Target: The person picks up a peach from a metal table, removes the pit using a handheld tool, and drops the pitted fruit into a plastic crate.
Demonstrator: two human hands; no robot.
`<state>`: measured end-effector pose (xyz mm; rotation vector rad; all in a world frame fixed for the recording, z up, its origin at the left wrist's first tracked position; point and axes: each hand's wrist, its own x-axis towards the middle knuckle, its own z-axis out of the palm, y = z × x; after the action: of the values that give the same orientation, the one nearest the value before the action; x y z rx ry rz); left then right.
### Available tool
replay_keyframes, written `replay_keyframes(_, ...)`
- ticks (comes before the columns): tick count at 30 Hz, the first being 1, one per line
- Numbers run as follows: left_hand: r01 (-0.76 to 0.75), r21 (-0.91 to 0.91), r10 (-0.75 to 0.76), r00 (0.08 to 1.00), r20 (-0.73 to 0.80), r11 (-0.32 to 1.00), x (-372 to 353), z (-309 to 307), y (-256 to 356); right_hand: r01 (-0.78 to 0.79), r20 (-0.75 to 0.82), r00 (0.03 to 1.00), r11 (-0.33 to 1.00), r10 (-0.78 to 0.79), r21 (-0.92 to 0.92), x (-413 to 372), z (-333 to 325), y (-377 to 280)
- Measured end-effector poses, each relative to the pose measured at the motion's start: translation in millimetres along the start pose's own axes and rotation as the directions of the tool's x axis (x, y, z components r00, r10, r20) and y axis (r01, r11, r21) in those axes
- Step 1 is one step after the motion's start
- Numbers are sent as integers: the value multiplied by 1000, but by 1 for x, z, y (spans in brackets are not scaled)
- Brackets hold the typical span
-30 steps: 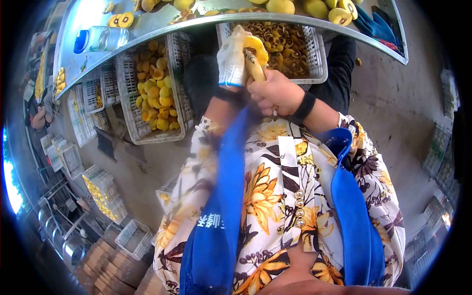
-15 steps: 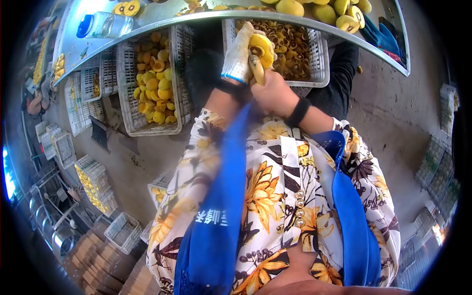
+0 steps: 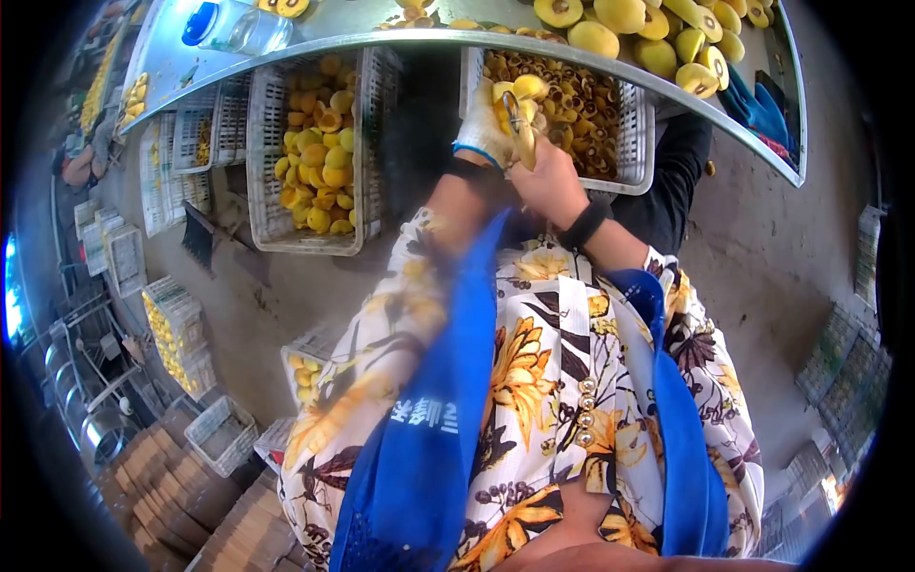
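The head view looks down on a person in a flowery shirt (image 3: 562, 381) and a blue apron (image 3: 429, 419). Both hands are held up close together, just under the edge of the shiny counter (image 3: 334, 24).

The left hand (image 3: 484, 129) has a white glove on. It is closed around a yellow fruit (image 3: 527, 89). The fruit sits at the top of that hand, by the fingers.

The right hand (image 3: 551, 176) is bare, with a black band (image 3: 583, 226) on the wrist. It is closed tight on the handle of a small tool (image 3: 523, 133). The tool stands up out of the fist, and its top end is right at the fruit. The two hands touch each other.

Under the hands, lower down, is a white crate (image 3: 637, 133). It is full of small brown and yellow bits. To the left of the left hand is a second crate (image 3: 305, 246) with many yellow fruit pieces in it.

Above the hands, on the counter, lie more whole fruits (image 3: 620, 14). Some are cut open. Far to the left of the hands a clear bottle with a blue cap (image 3: 233, 27) lies on the counter. Far to the right of the right hand, blue gloves (image 3: 762, 110) rest on the counter's edge.
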<state>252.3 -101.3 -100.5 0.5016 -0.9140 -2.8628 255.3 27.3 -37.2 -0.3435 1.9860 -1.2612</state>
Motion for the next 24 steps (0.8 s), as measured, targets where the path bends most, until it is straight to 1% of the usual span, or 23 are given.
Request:
replay_keyframes(1,-60,51,60,998,8,997,-3,1,4,126,-93,985,974,-146,-191,2,0,3)
replay_keyframes(2,-120,101,119,993,17,988,-6,4,9,169,-94,977,967,-190,-192,6,-4,-4)
replay_keyframes(3,-160,157,177,980,-95,975,-9,11,14,201,-88,971,961,-220,-190,5,-7,-10)
replay_keyframes(4,-182,173,204,972,-118,968,-8,8,16,226,-82,966,956,-245,-185,2,-9,-12)
replay_keyframes(5,-203,191,231,963,-140,960,-7,4,18,288,-169,921,905,-352,-314,4,-10,2)
replay_keyframes(6,-223,209,258,952,-163,952,-8,8,23,294,-143,912,856,-384,-425,0,-17,-7)
replay_keyframes(7,-63,-36,56,982,-179,997,-9,7,36,243,-256,907,913,-334,-328,4,-19,0)
replay_keyframes(8,104,-278,-148,978,-145,955,-12,9,48,197,-361,893,955,-268,-222,8,-21,6)
replay_keyframes(9,161,-380,-171,985,8,911,-14,7,52,166,-376,908,982,-186,-86,13,-26,11)
replay_keyframes(12,232,-466,-185,972,144,854,-22,18,57,49,-362,930,998,-63,-49,20,-38,12)
replay_keyframes(13,281,-545,-199,958,206,790,-24,24,58,52,-359,931,998,-63,-41,17,-39,8)
replay_keyframes(16,218,-397,-146,968,202,891,-27,26,58,144,-319,939,989,-129,25,5,-37,-10)
replay_keyframes(17,203,-375,-151,975,164,905,-29,28,59,241,-342,910,970,-236,-28,2,-34,-14)
replay_keyframes(19,176,-327,-156,984,86,929,-35,34,63,420,-372,817,897,-440,-139,-5,-30,-22)
replay_keyframes(20,116,-237,-124,992,-21,965,-38,38,64,400,-331,846,908,-418,-124,-9,-28,-28)
replay_keyframes(22,26,-34,-33,977,-211,999,-45,48,67,356,-255,893,929,-370,-102,-16,-30,-39)
replay_keyframes(23,-29,170,81,948,-306,985,-54,53,74,391,-277,877,918,-393,-63,-14,-29,-38)
replay_keyframes(24,-58,125,105,906,-410,990,-54,40,81,357,-293,887,933,-356,-53,-12,-30,-36)
